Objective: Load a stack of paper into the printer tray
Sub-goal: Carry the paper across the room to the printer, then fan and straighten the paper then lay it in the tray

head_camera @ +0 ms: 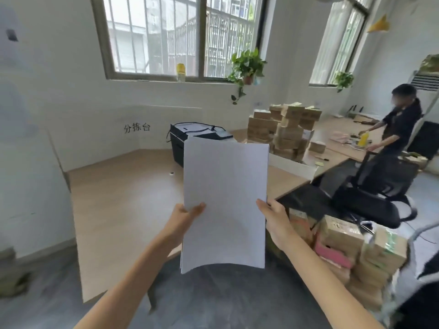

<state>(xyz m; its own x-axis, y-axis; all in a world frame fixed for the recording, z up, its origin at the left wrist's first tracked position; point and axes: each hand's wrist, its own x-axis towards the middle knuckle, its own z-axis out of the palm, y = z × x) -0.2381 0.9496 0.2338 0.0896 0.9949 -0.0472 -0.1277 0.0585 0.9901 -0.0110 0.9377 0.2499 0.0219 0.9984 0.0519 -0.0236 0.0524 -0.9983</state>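
A stack of white paper (225, 198) is held upright in front of me, above the near edge of the wooden table (123, 200). My left hand (186, 217) grips its left edge, thumb on the front. My right hand (273, 217) clasps its right edge. The bottom of the stack curls slightly. Behind the paper, at the back of the table, stands a black printer (190, 136); the sheets hide its lower front, so no tray is visible.
Piles of cardboard boxes stand behind the printer (285, 129) and at my right (356, 252). A black office chair (375, 193) sits right of the table. A person (399, 122) works at a far desk. A white wall bounds the table's left side.
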